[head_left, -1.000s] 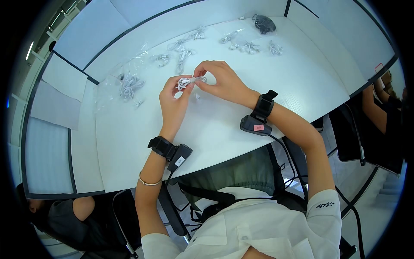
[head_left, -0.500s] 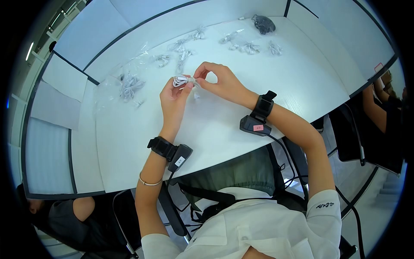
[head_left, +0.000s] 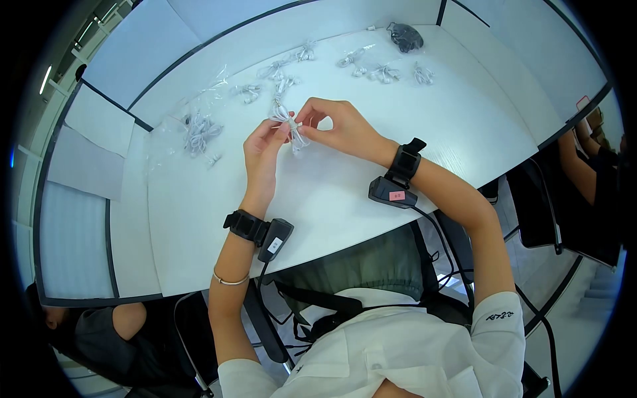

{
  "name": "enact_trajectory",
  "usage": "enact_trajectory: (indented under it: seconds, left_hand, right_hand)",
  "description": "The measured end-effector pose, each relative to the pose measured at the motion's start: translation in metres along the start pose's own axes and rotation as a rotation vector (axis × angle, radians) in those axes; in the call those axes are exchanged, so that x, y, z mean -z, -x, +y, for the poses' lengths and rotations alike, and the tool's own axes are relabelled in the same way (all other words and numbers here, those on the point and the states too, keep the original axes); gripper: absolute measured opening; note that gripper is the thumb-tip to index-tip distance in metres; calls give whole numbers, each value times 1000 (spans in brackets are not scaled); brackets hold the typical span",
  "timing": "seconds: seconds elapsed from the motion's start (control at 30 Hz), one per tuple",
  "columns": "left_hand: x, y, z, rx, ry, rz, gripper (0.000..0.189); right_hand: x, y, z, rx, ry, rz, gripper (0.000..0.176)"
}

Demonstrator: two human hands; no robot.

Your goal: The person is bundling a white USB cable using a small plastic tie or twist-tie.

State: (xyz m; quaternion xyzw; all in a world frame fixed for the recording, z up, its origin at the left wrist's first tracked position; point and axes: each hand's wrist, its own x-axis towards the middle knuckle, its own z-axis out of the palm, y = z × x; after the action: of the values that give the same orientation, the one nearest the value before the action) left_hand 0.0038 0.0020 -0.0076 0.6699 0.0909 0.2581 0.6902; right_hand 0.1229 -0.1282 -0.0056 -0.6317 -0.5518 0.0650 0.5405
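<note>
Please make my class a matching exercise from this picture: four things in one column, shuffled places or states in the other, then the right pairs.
Things
1. White coiled cable bundle
2. Dark grey rounded bundle
3. Thin silver-coloured bangle
4. Black box by the right wrist

Places or states
A. Around the left forearm
B. Bears a pink label
C. Between the left hand and right hand
D. Near the white table's far edge

Pairs: 1-C, 2-D, 3-A, 4-B

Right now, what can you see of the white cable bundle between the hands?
The white cable bundle is thin, plastic-looking cord, looped and gathered at the middle, with strands spreading at both ends. It slants, upper end leftward, seemingly held above the white table. The left hand grips it; the right hand reaches its middle, grip unclear.
</note>
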Motion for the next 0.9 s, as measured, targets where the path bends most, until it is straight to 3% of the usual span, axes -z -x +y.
enact_trajectory:
  seconds: [0.3,0.6,0.9]
  left_hand:
    - [1,0,1,14,-15,-31,21]
    - [5,-1,-2,26,-54,-76,32]
    - [3,1,3,36,-72,-76,25]
  right_hand:
    - [2,0,-5,-12,93,29,14]
    - [2,0,-3,18,155,82,11]
    - [3,0,-4,-21,173,64,11]
